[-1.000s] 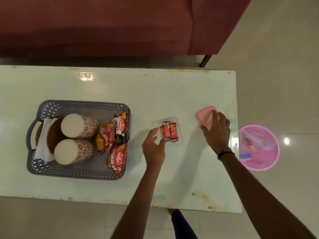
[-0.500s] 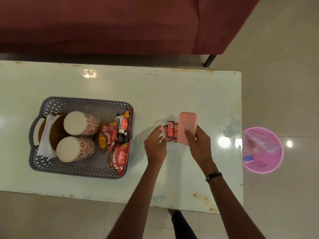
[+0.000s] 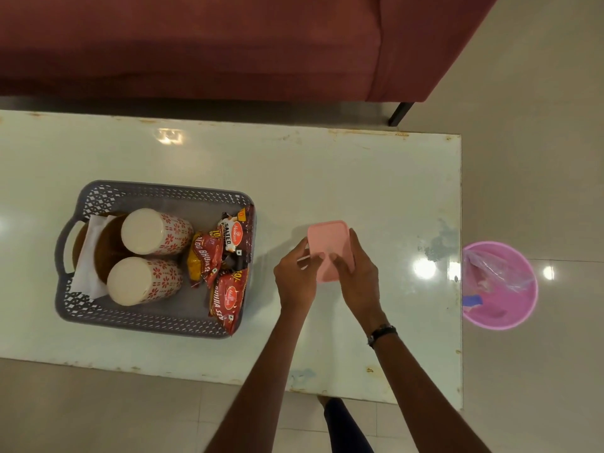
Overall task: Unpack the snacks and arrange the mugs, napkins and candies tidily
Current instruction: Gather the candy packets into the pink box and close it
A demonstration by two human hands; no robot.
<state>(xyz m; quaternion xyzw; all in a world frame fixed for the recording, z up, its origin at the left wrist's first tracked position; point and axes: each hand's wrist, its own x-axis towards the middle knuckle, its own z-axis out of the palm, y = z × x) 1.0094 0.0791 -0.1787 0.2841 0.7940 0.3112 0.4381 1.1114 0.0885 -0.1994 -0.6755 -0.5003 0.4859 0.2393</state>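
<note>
- While I look down at the pale desk [image 3: 327, 165], both my hands meet at a pink lid [image 3: 330, 243] that lies flat near the desk's right half.
- My left hand [image 3: 295, 279] is curled narrow at the lid's left edge, fingertips pinching on or just beside its rim (I cannot tell whether they grip the lid or the clear box under it).
- My right hand [image 3: 358, 276] wraps the lid's right side, fingers laid over the top and thumb along the near edge, holding it down.
- Whatever sits beneath the lid is hidden, so the candies are out of sight.
- To the left, well apart from my hands, stands a grey lattice basket [image 3: 98, 315] with a handle slot on its left wall.
- Inside it two mugs [image 3: 157, 232] lie on their sides, one behind the other, white with a red flower pattern, their pale round ends facing me.
- A white napkin [image 3: 86, 256] is tucked against the basket's left end, next to something brown and round (partly covered by the mugs).
- Red snack packets [image 3: 228, 295] are stacked along the basket's right end, touching one another, one printed "SALTED".
- On the floor just past the desk's right edge sits a pink bin [image 3: 510, 318] with a clear plastic bag in it.
- A dark red sofa [image 3: 196, 44] runs along the far side of the desk.
</note>
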